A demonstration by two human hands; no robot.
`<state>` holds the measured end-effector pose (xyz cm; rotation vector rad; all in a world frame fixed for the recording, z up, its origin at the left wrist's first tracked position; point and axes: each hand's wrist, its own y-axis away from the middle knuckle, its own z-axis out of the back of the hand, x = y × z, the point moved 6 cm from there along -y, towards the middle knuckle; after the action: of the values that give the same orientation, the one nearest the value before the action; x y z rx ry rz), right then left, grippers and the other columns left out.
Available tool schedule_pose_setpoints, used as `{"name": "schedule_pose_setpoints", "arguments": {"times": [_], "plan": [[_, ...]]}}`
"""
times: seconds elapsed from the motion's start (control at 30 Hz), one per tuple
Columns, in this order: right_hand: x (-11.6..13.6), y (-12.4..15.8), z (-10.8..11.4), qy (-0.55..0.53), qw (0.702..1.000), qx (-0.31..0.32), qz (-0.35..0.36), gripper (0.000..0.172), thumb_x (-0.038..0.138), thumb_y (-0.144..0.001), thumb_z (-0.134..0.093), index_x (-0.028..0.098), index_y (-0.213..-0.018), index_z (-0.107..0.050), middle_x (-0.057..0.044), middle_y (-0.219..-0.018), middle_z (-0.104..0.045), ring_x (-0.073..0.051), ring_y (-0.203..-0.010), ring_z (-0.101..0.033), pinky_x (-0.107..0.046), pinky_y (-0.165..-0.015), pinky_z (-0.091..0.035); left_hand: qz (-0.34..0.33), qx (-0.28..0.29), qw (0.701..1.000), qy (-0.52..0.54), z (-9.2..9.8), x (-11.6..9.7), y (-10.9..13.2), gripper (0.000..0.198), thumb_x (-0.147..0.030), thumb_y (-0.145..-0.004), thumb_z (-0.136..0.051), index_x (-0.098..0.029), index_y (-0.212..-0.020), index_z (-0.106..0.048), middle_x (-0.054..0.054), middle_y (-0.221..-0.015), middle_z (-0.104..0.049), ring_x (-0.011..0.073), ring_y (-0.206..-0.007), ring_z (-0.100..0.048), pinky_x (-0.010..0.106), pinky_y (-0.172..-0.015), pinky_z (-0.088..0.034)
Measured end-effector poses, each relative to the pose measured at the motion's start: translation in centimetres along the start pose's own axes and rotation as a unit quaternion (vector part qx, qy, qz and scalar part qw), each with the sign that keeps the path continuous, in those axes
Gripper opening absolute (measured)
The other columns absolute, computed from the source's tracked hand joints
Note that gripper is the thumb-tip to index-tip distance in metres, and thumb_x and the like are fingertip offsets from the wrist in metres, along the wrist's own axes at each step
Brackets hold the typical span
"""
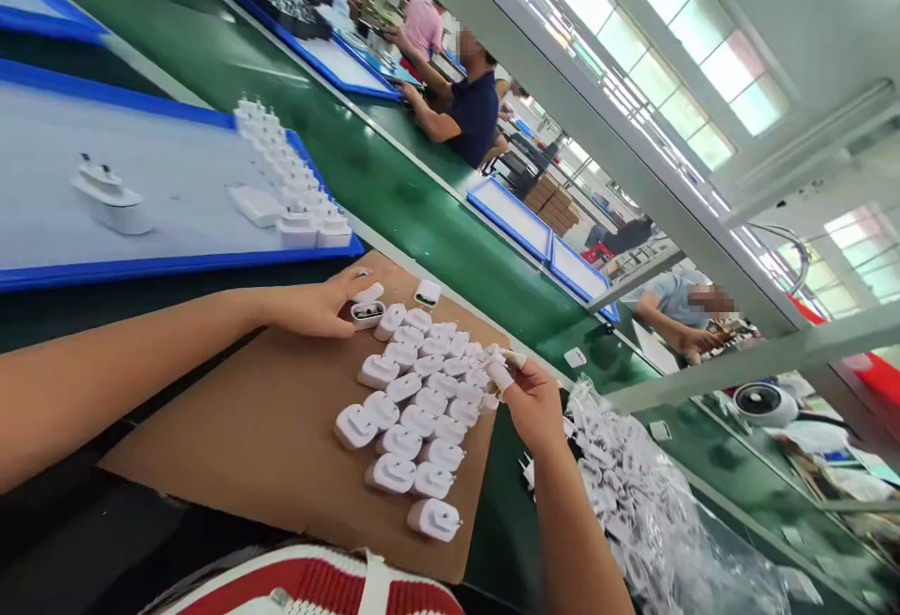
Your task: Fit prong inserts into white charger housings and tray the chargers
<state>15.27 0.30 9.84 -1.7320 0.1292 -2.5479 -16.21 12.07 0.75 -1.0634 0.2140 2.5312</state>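
Observation:
My left hand (pixel 320 306) is at the back left of a group of white plug adapters (pixel 418 420) on a brown cardboard sheet (pixel 281 437). Its thumb and fingers are apart, around an open white housing (pixel 367 316) with dark parts inside and a white piece (pixel 368 293) just behind it. Whether they touch is hard to see. My right hand (pixel 534 399), with pale covers on the fingertips, pinches a small white plug piece (pixel 494 357) at the group's right edge. Another open housing (pixel 427 293) with a green board inside stands behind the group.
A blue-rimmed tray (pixel 175 263) at left holds several white adapters (pixel 292 174). Right of my right arm lies a clear plastic bag (pixel 675 521) of white plug parts. A metal frame beam (pixel 703 367) crosses at right. Co-workers sit across the green conveyor (pixel 414 198).

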Motion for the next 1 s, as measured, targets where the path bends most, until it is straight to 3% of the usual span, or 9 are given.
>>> {"name": "schedule_pose_setpoints", "arguments": {"times": [0.07,0.13,0.3,0.43,0.57,0.67,0.83,0.93,1.0], "plan": [[1.7,-1.8,-2.1,0.051,0.997,0.017,0.046,0.026,0.045,-0.082,-0.080,0.024,-0.097,-0.082,-0.006,-0.097,-0.075,-0.019,-0.083,-0.069,-0.030,-0.069,-0.057,-0.006,0.025,0.999,0.028,-0.1,0.3,0.1,0.100,-0.045,-0.079,-0.055,-0.027,-0.173,-0.025,0.009,-0.177,-0.027,0.0317,-0.160,-0.030,0.040,-0.121,-0.041],[2.9,-3.8,-4.3,0.085,0.993,0.047,0.063,0.024,0.046,-0.082,-0.079,0.025,-0.093,-0.081,-0.007,-0.101,-0.074,-0.021,-0.088,-0.071,-0.031,-0.071,-0.059,-0.005,0.013,0.999,0.045,0.2,0.5,0.3,0.087,-0.043,-0.090,-0.044,-0.026,-0.173,-0.025,0.010,-0.174,-0.032,0.0304,-0.159,-0.031,0.047,-0.129,-0.029],[2.8,-9.0,-9.9,0.064,0.987,0.144,0.010,0.029,0.042,-0.081,-0.078,0.023,-0.103,-0.079,-0.003,-0.087,-0.077,-0.020,-0.075,-0.071,-0.034,-0.069,-0.062,-0.001,-0.116,0.991,0.062,1.5,0.6,0.0,0.085,-0.048,-0.095,-0.043,-0.013,-0.170,-0.024,0.018,-0.141,-0.063,0.0321,-0.123,-0.063,0.045,-0.112,-0.048],[2.7,-12.6,-12.9,0.124,0.979,0.156,0.038,0.023,0.031,-0.081,-0.076,0.023,-0.102,-0.080,-0.003,-0.097,-0.080,-0.019,-0.083,-0.073,-0.031,-0.074,-0.060,0.030,-0.152,0.983,0.098,1.5,2.0,-1.1,0.069,-0.049,-0.086,-0.053,-0.012,-0.144,-0.053,0.013,-0.114,-0.073,0.0311,-0.100,-0.069,0.041,-0.093,-0.055],[3.5,-15.5,-15.4,0.293,0.936,0.166,0.100,0.024,0.017,-0.082,-0.068,0.023,-0.102,-0.081,-0.003,-0.102,-0.080,-0.020,-0.091,-0.071,-0.033,-0.086,-0.057,0.028,-0.166,0.983,0.077,1.0,3.1,-1.9,0.049,-0.046,-0.079,-0.059,-0.020,-0.119,-0.070,0.011,-0.110,-0.072,0.0325,-0.104,-0.067,0.040,-0.092,-0.055],[3.5,-17.3,-16.9,0.347,0.912,0.188,0.108,0.031,0.009,-0.080,-0.064,0.023,-0.102,-0.081,-0.002,-0.101,-0.079,-0.019,-0.093,-0.069,-0.032,-0.087,-0.055,0.023,-0.178,0.980,0.088,0.9,3.4,-2.0,0.055,-0.051,-0.079,-0.062,-0.022,-0.124,-0.074,0.011,-0.107,-0.071,0.0339,-0.110,-0.065,0.040,-0.094,-0.053],[1.5,-18.4,-18.5,0.165,0.948,0.272,-0.029,0.028,0.014,-0.082,-0.064,0.021,-0.104,-0.080,0.001,-0.086,-0.078,-0.012,-0.070,-0.064,-0.023,-0.067,-0.052,0.035,-0.127,0.980,0.151,0.7,3.0,-1.7,0.058,-0.059,-0.076,-0.069,-0.021,-0.119,-0.074,0.008,-0.094,-0.073,0.0299,-0.092,-0.067,0.036,-0.082,-0.051],[0.9,-18.4,-18.4,0.110,0.953,0.273,-0.064,0.026,0.019,-0.078,-0.071,0.020,-0.102,-0.080,0.000,-0.085,-0.079,-0.010,-0.064,-0.062,-0.020,-0.058,-0.048,0.098,-0.120,0.971,0.182,1.3,3.6,-1.3,0.088,-0.058,-0.061,-0.082,-0.018,-0.137,-0.063,0.008,-0.108,-0.073,0.0275,-0.090,-0.068,0.034,-0.080,-0.052],[0.8,-18.3,-18.2,0.092,0.959,0.261,-0.061,0.027,0.022,-0.076,-0.074,0.020,-0.103,-0.079,-0.001,-0.088,-0.080,-0.011,-0.068,-0.066,-0.020,-0.060,-0.051,0.089,-0.099,0.975,0.176,1.7,3.6,-1.3,0.101,-0.053,-0.063,-0.080,-0.017,-0.154,-0.051,0.008,-0.112,-0.072,0.0271,-0.095,-0.068,0.033,-0.085,-0.053]]}}
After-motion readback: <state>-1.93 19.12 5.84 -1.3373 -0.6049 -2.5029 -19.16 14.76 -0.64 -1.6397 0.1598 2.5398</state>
